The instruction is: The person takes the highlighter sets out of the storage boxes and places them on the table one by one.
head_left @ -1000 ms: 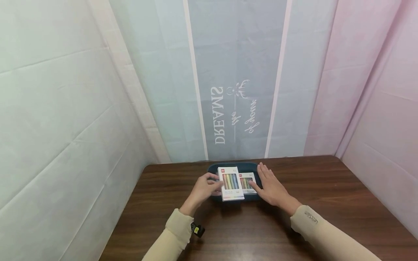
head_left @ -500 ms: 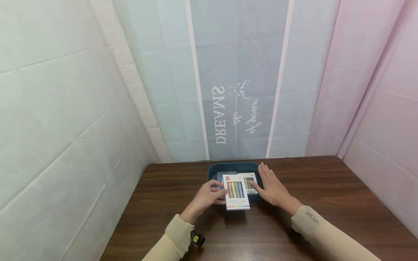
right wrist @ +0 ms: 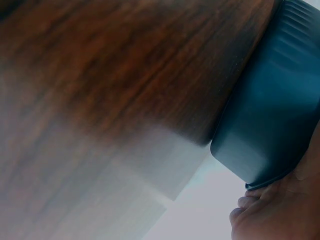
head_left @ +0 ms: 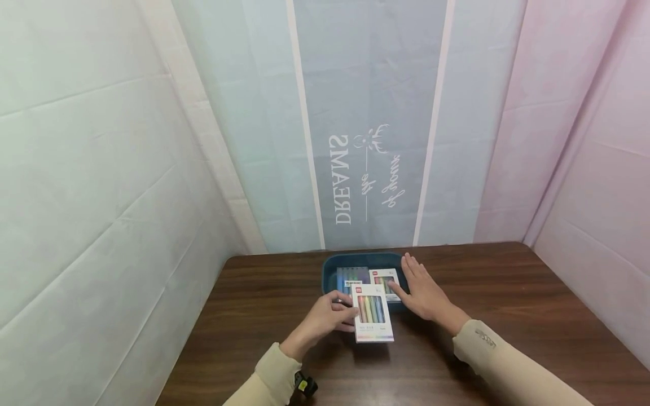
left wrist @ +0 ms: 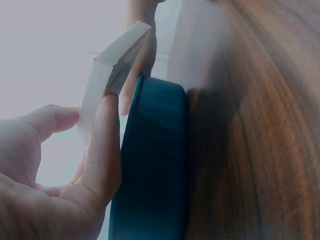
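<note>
My left hand (head_left: 325, 317) pinches the left edge of a white crayon box (head_left: 373, 313), whose window shows several coloured sticks. The box is tilted and raised over the near rim of a dark blue bin (head_left: 332, 264). In the left wrist view, thumb and fingers grip the white box (left wrist: 97, 82) beside the bin's wall (left wrist: 155, 145). My right hand (head_left: 425, 292) rests on the bin's right rim with straight fingers, its thumb reaching inside over a second white crayon box (head_left: 378, 276). The right wrist view catches only part of that hand (right wrist: 280, 212) against the bin (right wrist: 270, 110).
Inside the bin, left of the second box, lies a bluish clear pack (head_left: 345, 275) with a white label, partly covered by the held box. The brown wooden table (head_left: 244, 321) carries the bin near its far edge, close to a hanging cloth (head_left: 365, 84).
My left hand has drawn the crayon box toward me and slightly right, from over the bin to past its near rim, uncovering the bluish pack. The right hand has stayed at the rim.
</note>
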`<state>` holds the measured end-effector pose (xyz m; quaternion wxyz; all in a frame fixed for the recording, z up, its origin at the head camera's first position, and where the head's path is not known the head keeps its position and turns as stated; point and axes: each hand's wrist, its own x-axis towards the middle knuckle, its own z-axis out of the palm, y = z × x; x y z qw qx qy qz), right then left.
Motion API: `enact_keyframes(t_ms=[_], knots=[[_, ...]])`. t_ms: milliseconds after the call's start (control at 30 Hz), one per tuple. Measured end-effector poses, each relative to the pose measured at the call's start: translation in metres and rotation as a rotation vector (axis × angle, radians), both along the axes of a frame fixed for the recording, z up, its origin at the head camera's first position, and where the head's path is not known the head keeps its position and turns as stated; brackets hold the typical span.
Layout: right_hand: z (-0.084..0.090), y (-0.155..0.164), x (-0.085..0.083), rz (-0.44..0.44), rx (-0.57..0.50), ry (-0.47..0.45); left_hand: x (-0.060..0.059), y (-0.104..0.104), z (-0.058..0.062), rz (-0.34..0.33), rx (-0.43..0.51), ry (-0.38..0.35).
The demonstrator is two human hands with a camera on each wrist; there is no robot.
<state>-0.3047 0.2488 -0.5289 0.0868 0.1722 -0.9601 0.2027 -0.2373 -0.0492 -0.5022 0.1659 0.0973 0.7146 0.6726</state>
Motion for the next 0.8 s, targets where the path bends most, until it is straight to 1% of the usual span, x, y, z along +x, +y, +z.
enact_keyframes(t_ms=[133, 267, 367, 600, 800], knots=[[-0.002, 0.001, 0.001, -0.006, 0.004, 0.004, 0.006, 0.004, -0.003, -0.014, 0.014, 0.000], [-0.002, 0.000, 0.001, -0.009, 0.005, 0.009, 0.010, 0.007, -0.005, -0.014, 0.030, -0.016], [-0.002, 0.000, 0.000, -0.006, 0.004, 0.014, 0.012, 0.009, -0.007, -0.015, 0.039, -0.031], [-0.002, 0.000, 0.000, -0.009, 0.015, 0.007, 0.016, 0.013, -0.014, -0.054, 0.063, -0.073], [0.000, 0.000, 0.000, -0.012, 0.011, 0.002, 0.020, 0.017, -0.019, -0.064, 0.076, -0.091]])
